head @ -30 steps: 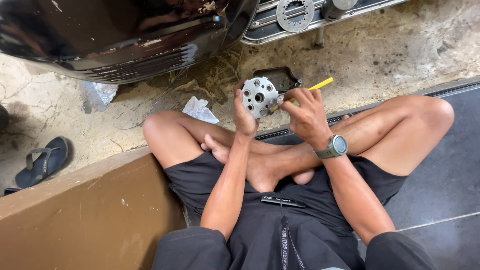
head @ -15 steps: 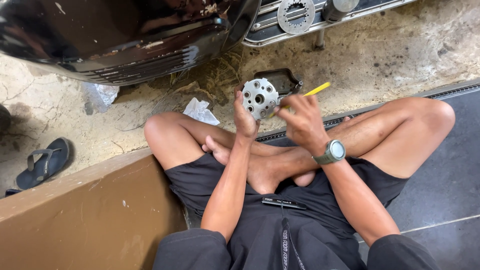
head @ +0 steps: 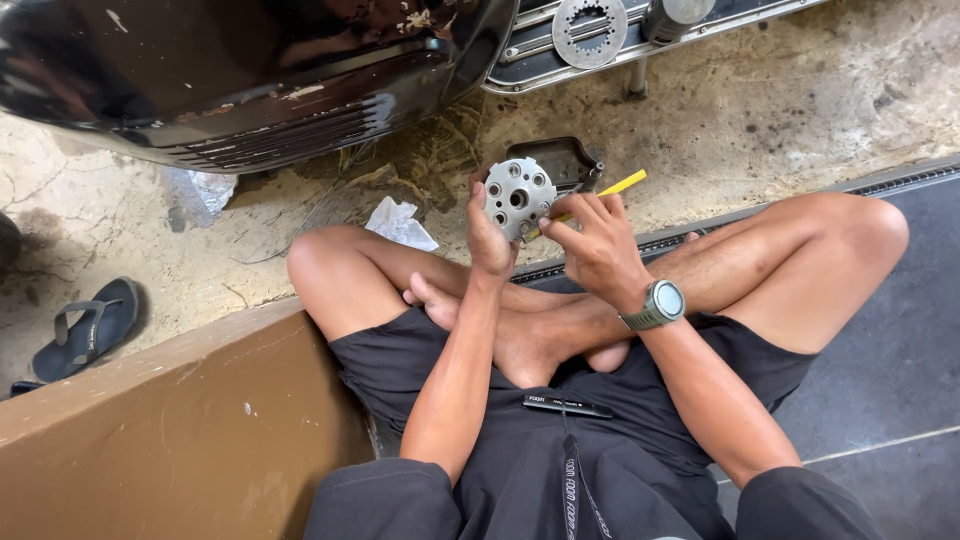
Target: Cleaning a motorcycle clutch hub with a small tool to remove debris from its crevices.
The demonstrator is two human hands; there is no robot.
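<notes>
Right now the left hand (head: 490, 235) pinches the round perforated metal disc (head: 518, 198) by its edge, held up in the air above the crossed legs, its grip closed on just the rim, while the right hand (head: 600, 245) is closed around a yellow-handled tool (head: 622, 186) whose tip meets the disc's face. Because the disc is held only at one side, a hard push from the tool could probably twist it loose and drop it onto the gritty concrete floor (head: 760, 110). A slipping tip could also jab the left thumb.
</notes>
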